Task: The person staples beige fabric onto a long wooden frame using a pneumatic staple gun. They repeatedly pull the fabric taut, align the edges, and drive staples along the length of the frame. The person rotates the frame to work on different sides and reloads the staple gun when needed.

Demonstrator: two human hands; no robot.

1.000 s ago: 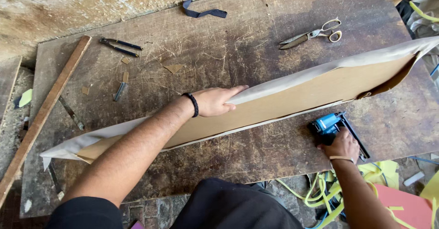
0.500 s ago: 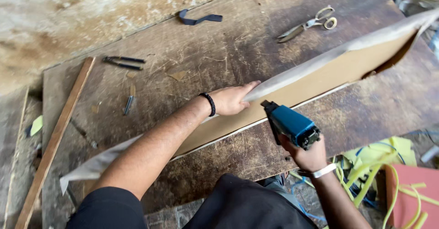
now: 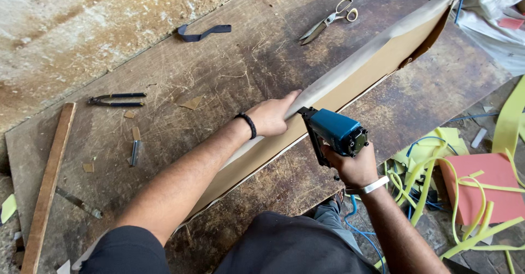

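Scratched wooden bench (image 3: 240,71) with scissors (image 3: 328,20), pliers (image 3: 116,99), dark strap (image 3: 203,32), long fabric-covered board (image 3: 350,82).

Staple gun (image 3: 334,134): blue body, black nose. Panel (image 3: 350,82): tan board, pale cream fabric. Surface (image 3: 229,82): dark brown, scratched. Scissors (image 3: 330,20): silver. Foam strips (image 3: 481,186): yellow. Foam block (image 3: 481,189): salmon pink.

Upholstery or carpentry workshop. Scarred, stained wooden workbench (image 3: 219,77) against a rough plaster wall (image 3: 82,22); scissors (image 3: 328,19), pliers (image 3: 116,99) and a loose wood batten (image 3: 49,186) lie on it. Blue pneumatic stapler (image 3: 336,134) in use. Yellow foam offcuts (image 3: 437,175) litter the floor.
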